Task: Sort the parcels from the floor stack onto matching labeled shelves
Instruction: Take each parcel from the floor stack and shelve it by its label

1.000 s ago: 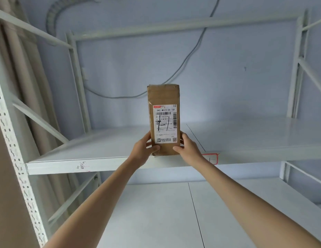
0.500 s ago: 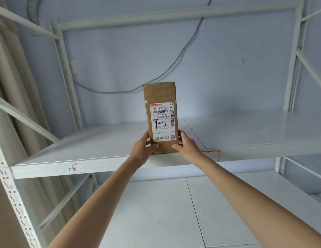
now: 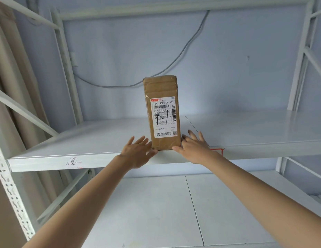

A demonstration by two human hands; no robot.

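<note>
Only the upright parcel [image 3: 162, 111] stands near the shelf [image 3: 84, 142] front edge; bare shelf surface lies either side.

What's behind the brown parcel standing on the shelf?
Behind the brown parcel are bare shelf, the pale wall and a grey cable sagging across it. The stretch directly behind the parcel is hidden.

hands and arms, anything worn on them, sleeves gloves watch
Nothing worn that shows: the left hand and right hand have no gloves or rings, and both forearms are bare, with no sleeve, watch or band up to the frame's bottom edge.
</note>
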